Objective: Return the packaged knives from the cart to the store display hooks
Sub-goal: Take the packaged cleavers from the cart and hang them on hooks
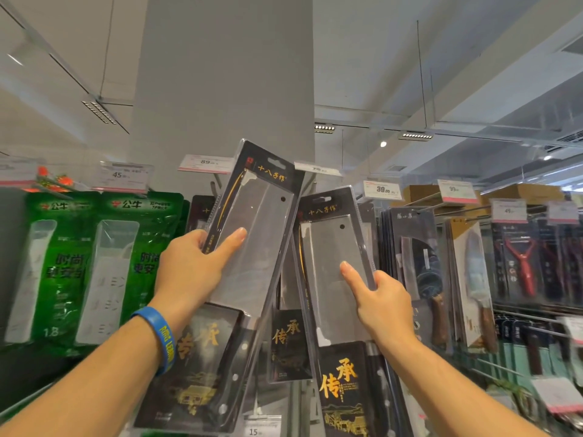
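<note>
Though tilted, black gold-lettered left pack (262,222) in left hand (189,266) fingers (232,239), right pack (331,241) in right hand (381,307) fingers.

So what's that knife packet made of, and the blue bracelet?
The packet in the left hand looks like clear glossy plastic over black printed card: light glints off it. The blade inside looks like dull grey steel. The right hand holds a matching packet. The bracelet looks like soft rubber, maybe silicone, blue with yellow letters.
</note>
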### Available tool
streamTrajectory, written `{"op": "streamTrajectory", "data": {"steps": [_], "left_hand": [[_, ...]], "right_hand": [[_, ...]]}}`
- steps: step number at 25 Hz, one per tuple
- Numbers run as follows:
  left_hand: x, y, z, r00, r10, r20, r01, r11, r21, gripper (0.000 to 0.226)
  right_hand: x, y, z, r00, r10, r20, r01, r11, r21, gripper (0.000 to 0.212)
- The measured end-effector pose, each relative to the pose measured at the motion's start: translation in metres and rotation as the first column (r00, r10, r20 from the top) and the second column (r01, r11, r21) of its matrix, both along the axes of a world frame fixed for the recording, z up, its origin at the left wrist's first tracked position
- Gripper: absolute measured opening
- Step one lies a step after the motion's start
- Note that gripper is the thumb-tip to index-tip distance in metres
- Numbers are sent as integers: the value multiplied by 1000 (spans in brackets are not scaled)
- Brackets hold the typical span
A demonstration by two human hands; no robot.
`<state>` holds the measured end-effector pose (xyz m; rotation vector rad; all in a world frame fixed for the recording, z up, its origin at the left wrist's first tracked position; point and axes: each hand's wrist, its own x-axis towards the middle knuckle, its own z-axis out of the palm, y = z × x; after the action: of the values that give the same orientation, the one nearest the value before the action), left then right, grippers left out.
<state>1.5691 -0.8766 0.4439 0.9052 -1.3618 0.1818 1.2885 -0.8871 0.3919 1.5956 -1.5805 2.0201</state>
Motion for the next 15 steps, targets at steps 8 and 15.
{"op": "streamTrajectory", "data": {"steps": [8,15], "left_hand": [[-3,4,14,999,-36,-17,35,998,-45,77],[-7,7,16,999,-49,-20,48,998,-36,63]], "right_hand": [[5,-4,15,1000,6,-4,-6,999,-43,67],[18,-9,9,999,12,-39,-11,1000,13,68]]}}
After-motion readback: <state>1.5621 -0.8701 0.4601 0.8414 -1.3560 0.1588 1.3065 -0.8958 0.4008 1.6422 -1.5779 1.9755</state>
